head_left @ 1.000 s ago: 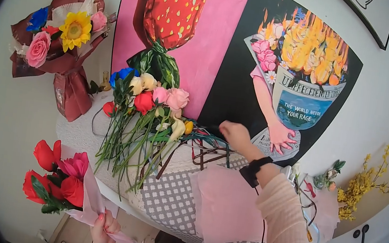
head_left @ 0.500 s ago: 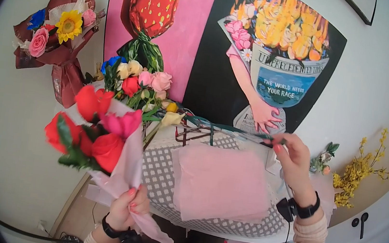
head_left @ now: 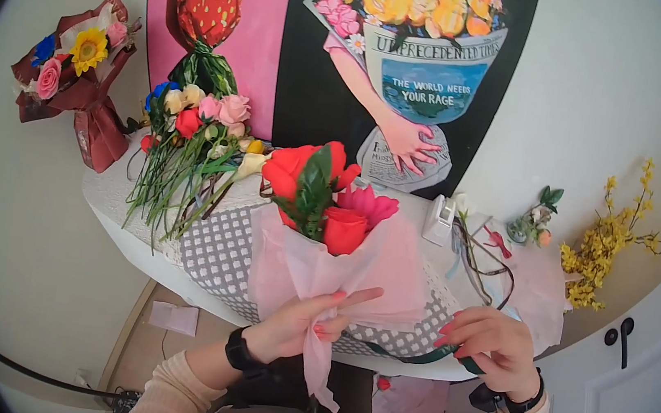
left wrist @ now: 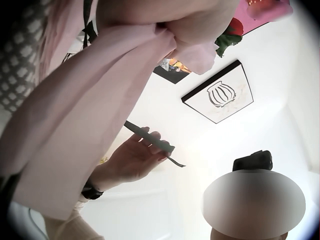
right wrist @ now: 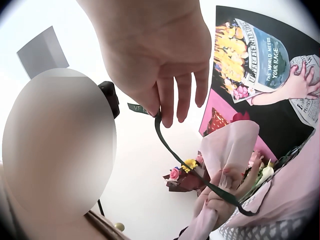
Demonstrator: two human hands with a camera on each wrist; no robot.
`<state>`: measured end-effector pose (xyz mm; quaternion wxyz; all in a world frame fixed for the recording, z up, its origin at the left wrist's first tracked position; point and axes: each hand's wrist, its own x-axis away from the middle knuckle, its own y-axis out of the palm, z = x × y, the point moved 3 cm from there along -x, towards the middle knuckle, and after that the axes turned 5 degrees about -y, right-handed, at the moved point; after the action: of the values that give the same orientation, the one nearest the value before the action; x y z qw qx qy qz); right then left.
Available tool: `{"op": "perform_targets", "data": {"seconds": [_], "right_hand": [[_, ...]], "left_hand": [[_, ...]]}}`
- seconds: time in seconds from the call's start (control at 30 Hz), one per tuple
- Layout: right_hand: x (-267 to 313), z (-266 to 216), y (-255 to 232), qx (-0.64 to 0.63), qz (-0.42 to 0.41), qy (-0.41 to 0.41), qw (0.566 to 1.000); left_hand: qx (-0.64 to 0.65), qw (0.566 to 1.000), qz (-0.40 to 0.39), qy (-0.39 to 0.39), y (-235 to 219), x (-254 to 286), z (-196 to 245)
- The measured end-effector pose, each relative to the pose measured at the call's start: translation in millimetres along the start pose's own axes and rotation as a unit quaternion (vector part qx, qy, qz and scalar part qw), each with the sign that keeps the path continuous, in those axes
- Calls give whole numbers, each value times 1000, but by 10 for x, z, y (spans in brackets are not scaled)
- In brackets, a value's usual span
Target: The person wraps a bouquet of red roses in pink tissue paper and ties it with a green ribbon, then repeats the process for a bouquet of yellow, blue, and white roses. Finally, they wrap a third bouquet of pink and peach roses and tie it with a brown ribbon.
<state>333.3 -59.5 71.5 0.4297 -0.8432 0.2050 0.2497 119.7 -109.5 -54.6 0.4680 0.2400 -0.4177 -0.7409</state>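
Note:
My left hand [head_left: 295, 328] grips a small bouquet at the gathered neck of its pale pink wrapping paper [head_left: 307, 265], index finger stretched out to the right. Out of the top show red roses [head_left: 344, 231], a bright pink flower [head_left: 370, 203] and dark green leaves [head_left: 313, 192]. The paper's tail hangs below the fist; the stems are hidden inside. Off to the right, my right hand [head_left: 496, 352] pinches a dark green ribbon [right wrist: 222, 193] between thumb and fingertips, near one end. The ribbon runs slack toward the bouquet, its far end dropping by the left hand in the right wrist view.
Sheets of pink paper [head_left: 410, 299] lie behind the bouquet on a grey-and-white patterned cloth [head_left: 214, 246]. Loose artificial flowers [head_left: 188, 120] are heaped at left, near a sunflower bouquet [head_left: 89, 51]. On the right are a white dispenser [head_left: 438, 221], loose ribbons [head_left: 492, 268] and yellow blossoms [head_left: 600, 260].
The left hand has brought the bouquet from the lower left to the middle. My right hand has drawn the green ribbon from the back of the table to the front right.

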Motion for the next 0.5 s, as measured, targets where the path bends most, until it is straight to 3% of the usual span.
{"op": "perform_targets", "data": {"seconds": [0.2,0.27,0.33,0.4,0.5], "right_hand": [[254,136,-198,29,80,76,993],[283,258,-254,-7,159,113,981],[316,321,-307,-8,170,118,978],[362,362,-402,-24,248,143,958],[369,392,-490,-46,286,140,947]], "left_hand": [[-111,990,-42,-77,85,-161,-149],[-136,984,-69,-87,55,-180,-203],[-137,985,-67,-77,-2,-171,-235],[-140,986,-65,-65,-30,-166,-204],[-119,990,-42,-66,-46,-189,-178]]}}
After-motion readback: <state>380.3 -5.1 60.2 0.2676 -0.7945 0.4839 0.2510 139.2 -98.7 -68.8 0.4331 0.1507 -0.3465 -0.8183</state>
